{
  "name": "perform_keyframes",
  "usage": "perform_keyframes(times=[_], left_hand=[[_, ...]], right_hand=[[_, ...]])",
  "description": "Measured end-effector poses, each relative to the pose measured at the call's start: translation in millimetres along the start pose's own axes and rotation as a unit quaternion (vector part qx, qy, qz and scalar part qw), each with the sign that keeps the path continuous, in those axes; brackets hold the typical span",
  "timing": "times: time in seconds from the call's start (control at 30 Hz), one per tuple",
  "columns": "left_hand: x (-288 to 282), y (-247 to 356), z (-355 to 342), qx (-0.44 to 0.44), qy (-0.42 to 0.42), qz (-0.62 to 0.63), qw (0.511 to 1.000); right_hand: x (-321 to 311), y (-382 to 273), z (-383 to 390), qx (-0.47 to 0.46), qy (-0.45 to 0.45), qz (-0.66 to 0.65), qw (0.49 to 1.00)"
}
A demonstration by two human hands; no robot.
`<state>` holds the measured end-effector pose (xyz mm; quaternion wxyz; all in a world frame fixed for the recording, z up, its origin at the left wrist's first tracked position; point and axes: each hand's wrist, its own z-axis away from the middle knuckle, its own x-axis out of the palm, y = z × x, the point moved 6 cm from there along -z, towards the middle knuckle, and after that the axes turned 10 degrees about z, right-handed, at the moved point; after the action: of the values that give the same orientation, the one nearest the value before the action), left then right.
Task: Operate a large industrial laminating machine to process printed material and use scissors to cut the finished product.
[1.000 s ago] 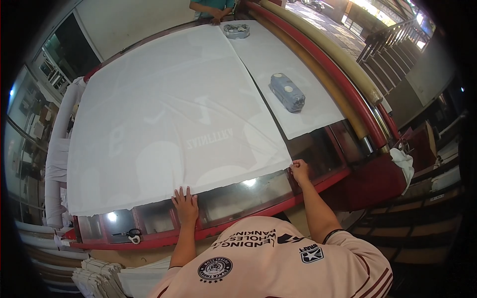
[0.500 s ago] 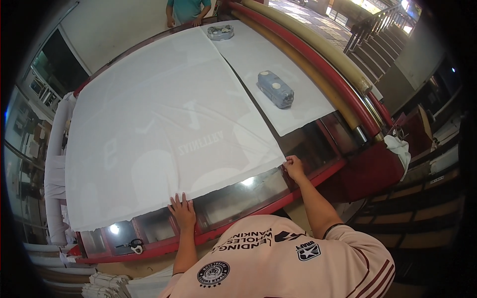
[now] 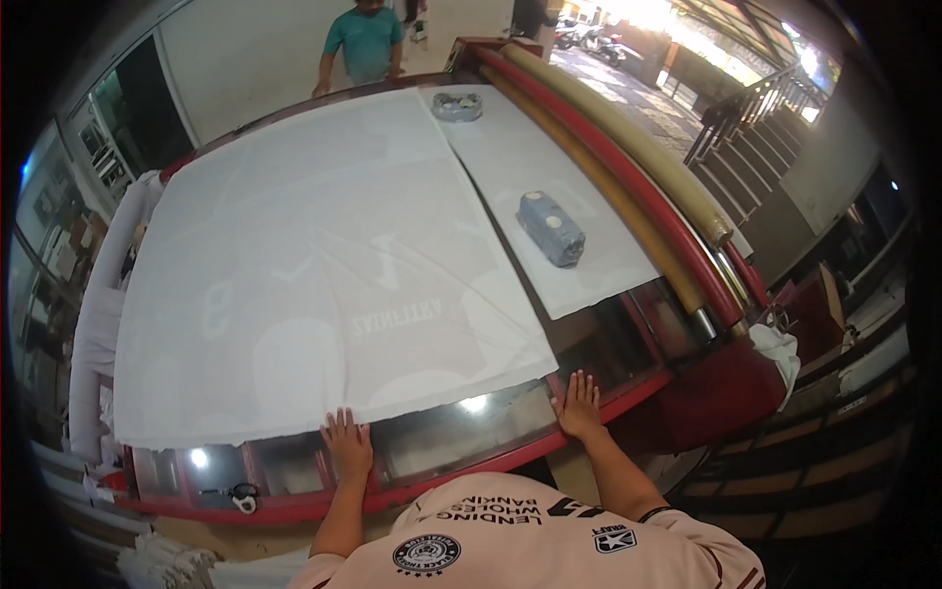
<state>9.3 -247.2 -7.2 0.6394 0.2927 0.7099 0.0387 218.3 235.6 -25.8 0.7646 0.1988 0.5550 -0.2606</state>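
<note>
A large white sheet (image 3: 226, 255) covers most of the glass-topped red table, with faint pale shapes showing through it and creases near its middle. My left hand (image 3: 347, 447) lies flat at the sheet's near edge, fingers stretched out and their tips by the edge. Just off the sheet's near right corner, my right hand (image 3: 579, 404) rests on the table frame with its fingers spread, holding nothing. A narrower white sheet (image 3: 603, 245) lies to the right across a thin dark gap. On it sit two grey wrapped blocks (image 3: 551, 231), one near and one far.
Long rollers (image 3: 628, 162) in red, tan and brown run along the right side. Black-handled scissors (image 3: 242, 496) lie on the glass at the near left. A rolled white cloth (image 3: 103, 324) hangs along the left edge. Across the table stands a person in a teal shirt (image 3: 365, 44).
My right hand has let go of the sheet's corner and now lies flat on the frame. My left hand stays at the near edge. The view has tilted upward.
</note>
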Motion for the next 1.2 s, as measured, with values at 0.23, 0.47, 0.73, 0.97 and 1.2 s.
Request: perform_keyframes(times=[0.23,0.47,0.73,0.97,1.2], left_hand=[[-5.6,3.6,0.9,0.019,-0.007,0.001,1.0],[-10.7,4.7,-2.6,0.066,-0.03,0.014,0.997],[-25.1,-8.9,-13.9,0.025,0.057,-0.011,0.998],[-14.3,-19.1,-14.2,0.008,-0.026,0.007,1.0],[-26.4,-9.1,-19.2,-0.022,-0.019,0.018,0.999]], right_hand=[[-6.9,-2.6,2.3,0.001,-0.078,-0.019,0.997],[-11.3,-6.0,7.5,0.005,-0.095,-0.018,0.995],[-8.5,-6.0,6.1,0.011,-0.106,-0.014,0.994],[-17.7,-18.0,18.7,0.048,-0.101,-0.025,0.993],[-19.2,-18.2,17.4,0.075,-0.162,-0.03,0.983]])
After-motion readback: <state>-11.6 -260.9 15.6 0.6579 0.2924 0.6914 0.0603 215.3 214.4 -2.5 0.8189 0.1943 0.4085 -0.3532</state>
